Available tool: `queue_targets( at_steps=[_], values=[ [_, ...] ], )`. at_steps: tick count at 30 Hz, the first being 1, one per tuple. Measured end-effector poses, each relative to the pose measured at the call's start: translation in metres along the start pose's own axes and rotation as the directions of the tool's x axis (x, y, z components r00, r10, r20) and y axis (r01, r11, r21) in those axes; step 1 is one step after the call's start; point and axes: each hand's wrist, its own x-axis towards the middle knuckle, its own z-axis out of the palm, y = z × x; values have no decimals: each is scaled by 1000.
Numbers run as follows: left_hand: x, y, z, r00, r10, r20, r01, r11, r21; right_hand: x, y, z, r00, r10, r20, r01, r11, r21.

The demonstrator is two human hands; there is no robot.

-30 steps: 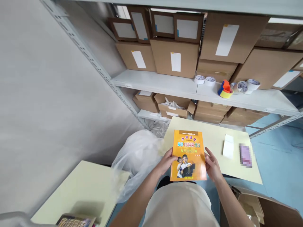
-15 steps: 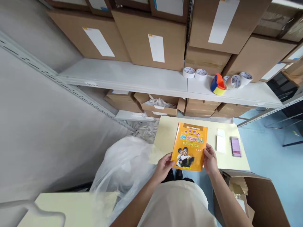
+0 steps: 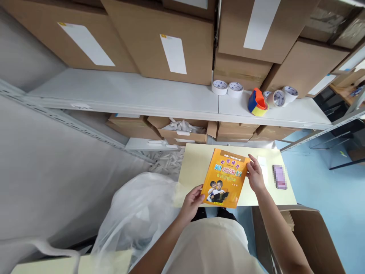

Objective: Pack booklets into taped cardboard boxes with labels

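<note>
I hold an orange book [image 3: 224,178] with two children on its cover over the pale yellow table [image 3: 194,167]. My left hand [image 3: 192,199] grips its lower left corner, fingers curled round the edge. My right hand [image 3: 254,175] holds its upper right edge, further up than the left. The book is tilted, its top leaning to the right. A white slip of paper [image 3: 261,161] and a blurred purple item [image 3: 279,177] lie on the table right of the book.
A large clear plastic bag [image 3: 139,213] bulges at the left of the table. An open cardboard box [image 3: 302,236] stands at the lower right. The white shelf [image 3: 128,93] ahead carries brown cartons, tape rolls [image 3: 227,87] and a coloured tape dispenser [image 3: 257,103].
My right hand slid from the book's lower right up to its upper right edge, and the book tilted clockwise. My head moved closer to the shelf and looked further forward.
</note>
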Motion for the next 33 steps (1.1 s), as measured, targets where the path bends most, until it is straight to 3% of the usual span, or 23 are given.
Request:
queue_targets(
  at_steps=[4,8,10,13,15,18,20,25,29,33],
  values=[
    [0,0,14,985,-50,-165,16,979,-201,14,-9,-8,985,-66,156,68,998,-6],
    [2,2,24,985,-116,-131,65,938,-342,34,-22,-23,923,-183,340,229,968,-101],
    [3,2,28,986,-143,-87,102,926,-364,45,-31,-28,857,-247,453,357,918,-174],
    [4,-2,34,984,-166,-61,134,925,-354,60,-47,-28,704,-311,639,557,800,-224],
    [4,-4,37,984,-166,-70,134,935,-329,66,-56,-25,613,-287,736,630,739,-237],
    [5,-3,38,991,-123,-48,112,975,-191,72,-62,-19,560,-264,785,666,708,-237],
    [6,1,38,994,-100,42,102,993,-51,73,-59,-16,593,-281,755,665,700,-261],
    [9,21,39,967,-25,254,24,1000,9,73,-46,-10,766,-255,590,536,760,-367],
    [13,31,48,972,189,137,-220,935,277,63,-46,-4,823,-226,521,448,823,-350],
    [14,30,56,950,311,-27,-278,880,384,51,-61,-4,861,-205,465,393,849,-354]
  ],
)
